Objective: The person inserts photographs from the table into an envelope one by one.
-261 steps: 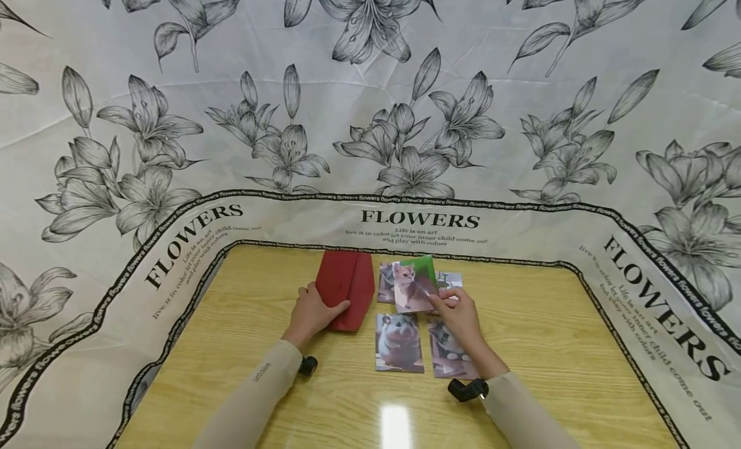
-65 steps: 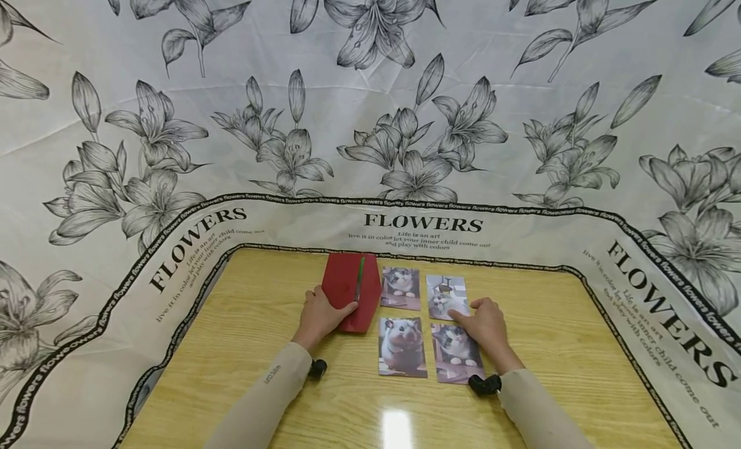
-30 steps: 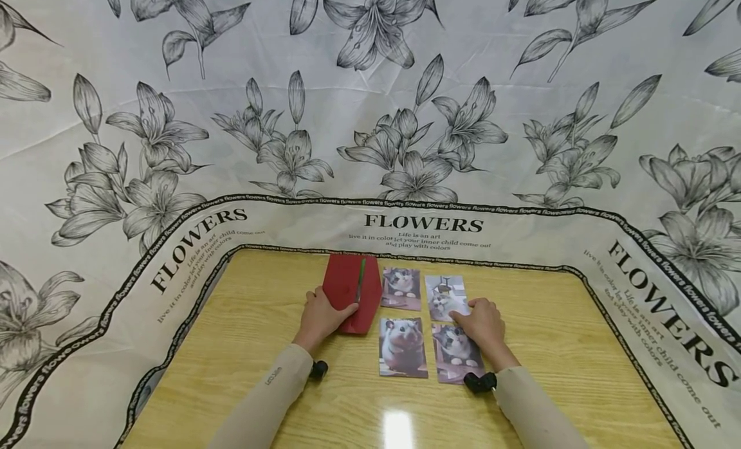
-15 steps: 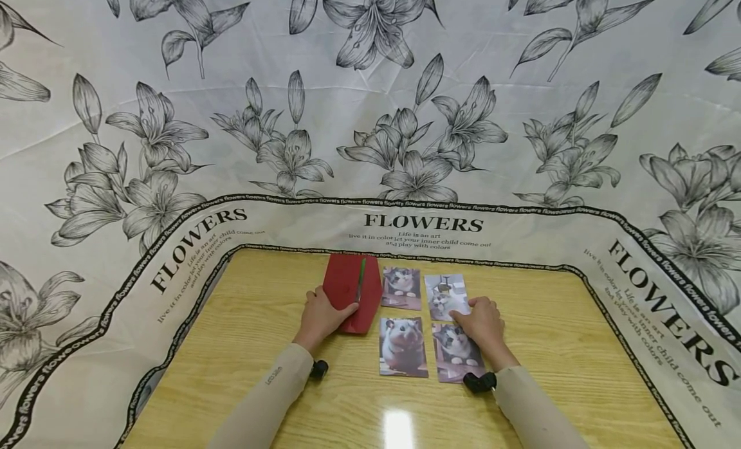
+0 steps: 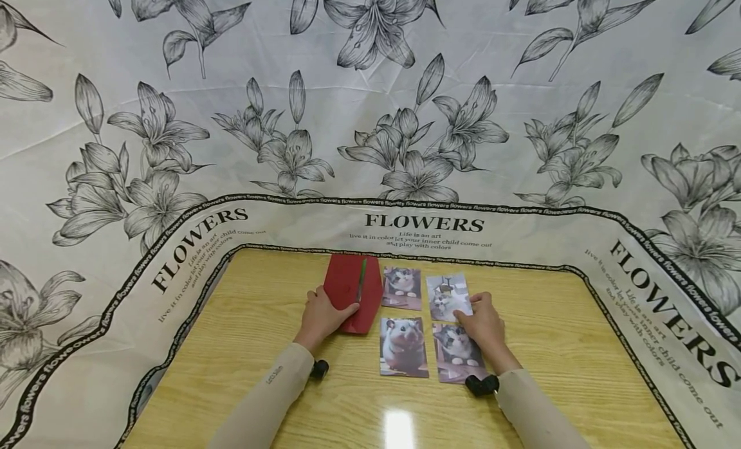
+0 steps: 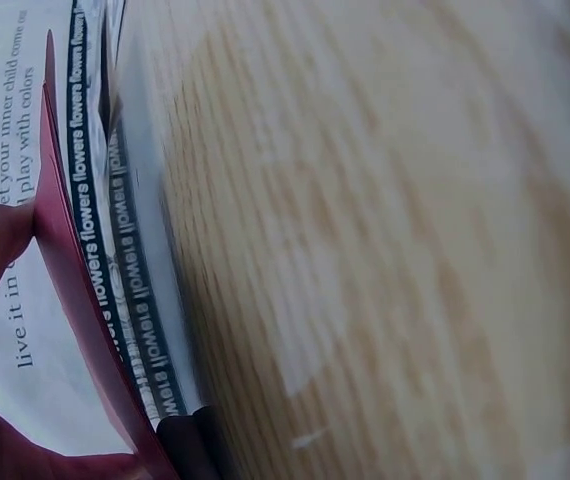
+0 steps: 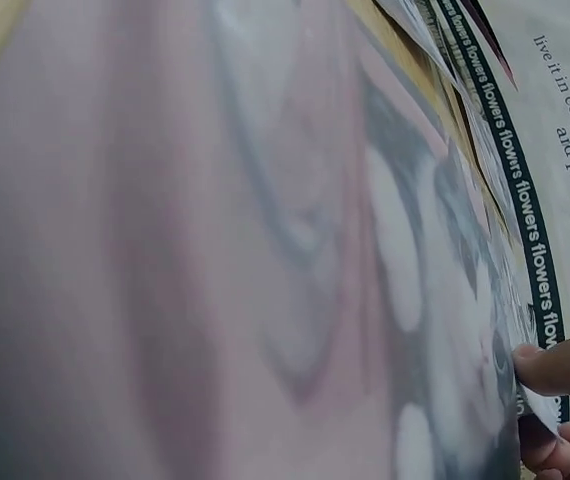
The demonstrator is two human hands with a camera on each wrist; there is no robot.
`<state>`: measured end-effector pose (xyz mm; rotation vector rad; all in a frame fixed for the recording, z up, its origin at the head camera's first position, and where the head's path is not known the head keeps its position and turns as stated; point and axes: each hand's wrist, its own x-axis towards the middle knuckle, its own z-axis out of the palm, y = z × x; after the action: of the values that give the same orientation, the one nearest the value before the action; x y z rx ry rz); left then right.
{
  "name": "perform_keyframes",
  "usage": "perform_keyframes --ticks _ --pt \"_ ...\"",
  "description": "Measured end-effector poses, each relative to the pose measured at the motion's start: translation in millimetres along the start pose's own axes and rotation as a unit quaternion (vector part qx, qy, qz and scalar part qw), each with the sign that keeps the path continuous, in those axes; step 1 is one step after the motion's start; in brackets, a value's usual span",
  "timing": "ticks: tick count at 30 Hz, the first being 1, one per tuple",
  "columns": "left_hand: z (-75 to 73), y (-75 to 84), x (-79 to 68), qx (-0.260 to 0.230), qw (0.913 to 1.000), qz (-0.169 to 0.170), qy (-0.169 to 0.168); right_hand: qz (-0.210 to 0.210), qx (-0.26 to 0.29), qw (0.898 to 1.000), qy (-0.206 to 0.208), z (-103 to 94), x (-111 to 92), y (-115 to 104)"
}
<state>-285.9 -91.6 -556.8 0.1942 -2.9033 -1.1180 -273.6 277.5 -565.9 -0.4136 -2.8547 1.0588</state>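
Note:
My left hand [image 5: 321, 319] grips a red paper envelope [image 5: 340, 276], its thumb on the front near the opening and its fingers at the left edge. A strip of green [image 5: 363, 272] shows in the envelope's slit. At the far right of the cards, my right hand [image 5: 485, 323] pinches the lower right corner of a picture card [image 5: 444, 293] with a pale animal on it. In the right wrist view the thumb [image 7: 560, 368] lies over the card's edge, with fingertips underneath.
Three more picture cards lie flat: a grey-and-white cat [image 5: 402, 288] beside the envelope, a hamster [image 5: 403, 346] below it, and another cat [image 5: 457, 354] nearest my right wrist. A flower-printed cloth [image 5: 422, 243] borders the back and sides of the wooden table [image 5: 324, 404].
Earlier, my right hand held a kitten card with a green one over the others; both have left the row, and green now shows in the envelope. Lately the pinched card has shifted slightly right.

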Motion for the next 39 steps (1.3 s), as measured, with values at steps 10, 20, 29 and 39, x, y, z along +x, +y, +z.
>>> perform_keyframes --ticks 10,20,29,39 --pt "1.6 -0.2 -0.3 0.007 1.0000 0.004 0.003 -0.010 0.070 0.997 0.001 -4.5 4 4" --pt "1.5 -2.8 0.6 0.004 1.0000 0.004 0.003 -0.028 0.128 0.991 0.021 -9.9 6 -10" --pt "1.4 -3.2 3.7 0.007 1.0000 0.005 0.005 -0.049 0.215 0.975 0.042 -2.8 8 -33" --pt "1.3 -2.7 2.7 0.005 1.0000 0.007 0.004 -0.059 0.263 0.963 0.030 20.7 4 -58"
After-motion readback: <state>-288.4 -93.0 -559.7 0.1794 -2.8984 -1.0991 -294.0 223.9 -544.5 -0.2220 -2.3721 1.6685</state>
